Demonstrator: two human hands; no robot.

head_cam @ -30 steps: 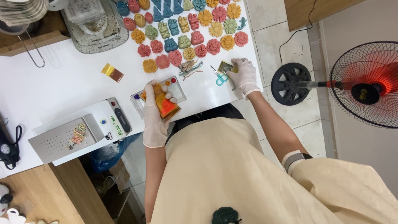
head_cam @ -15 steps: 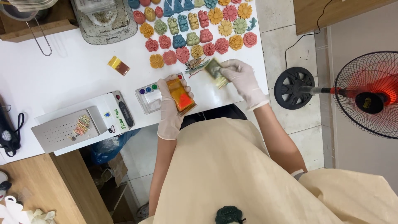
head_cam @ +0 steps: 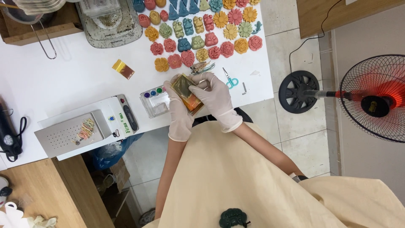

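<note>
Head camera looks straight down on my two gloved hands, meeting over the near edge of the white table. My left hand is curled around the left side of an orange block in a clear wrapper, thumb and fingers closed on it from below. My right hand lies over the block's right end, fingers bent and pinching the wrapper's top edge. So both hands are closed on the same piece, which sits just above the table edge, roughly at the centre of the view.

At nine o'clock from the block, just beside my left hand, stands a small clear tray with coloured dots along its top rim. Farther toward nine o'clock is a white and grey machine with a tangle of coloured bands on its perforated plate.

At twelve o'clock, rows of moulded flower and figure shapes in red, yellow, green and blue cover the table. A bunch of ties lies near my fingertips, and small scissors with teal handles sit at two o'clock. A gold-brown packet lies apart at ten o'clock. At three o'clock, on the tiled floor, stands a red fan.
</note>
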